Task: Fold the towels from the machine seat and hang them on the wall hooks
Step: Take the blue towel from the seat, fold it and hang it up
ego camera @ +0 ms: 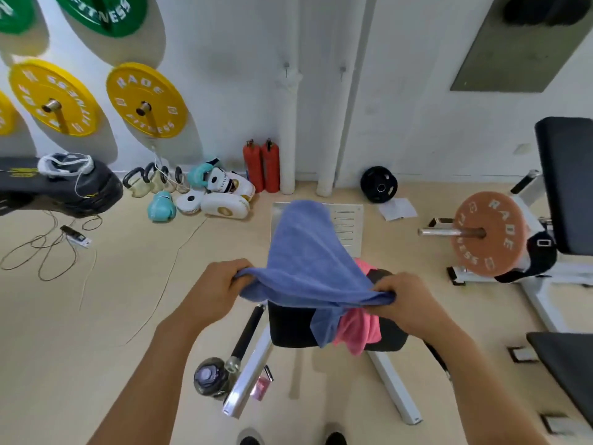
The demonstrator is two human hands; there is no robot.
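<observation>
Both bare forearms were extended forward and slightly inward, with the hands held at about the same height and well apart. The left hand [221,284] was curled closed, knuckles up, its fingers pinched together at the inner side. The right hand [406,298] was likewise clenched, though its fingertips were apparently tucked under and could not be clearly seen.

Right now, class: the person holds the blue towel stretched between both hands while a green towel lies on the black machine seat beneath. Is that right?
Not quite. The head view shows the towel on the black machine seat is pink, not green. The left hand and right hand do hold the blue towel stretched between them.
</observation>
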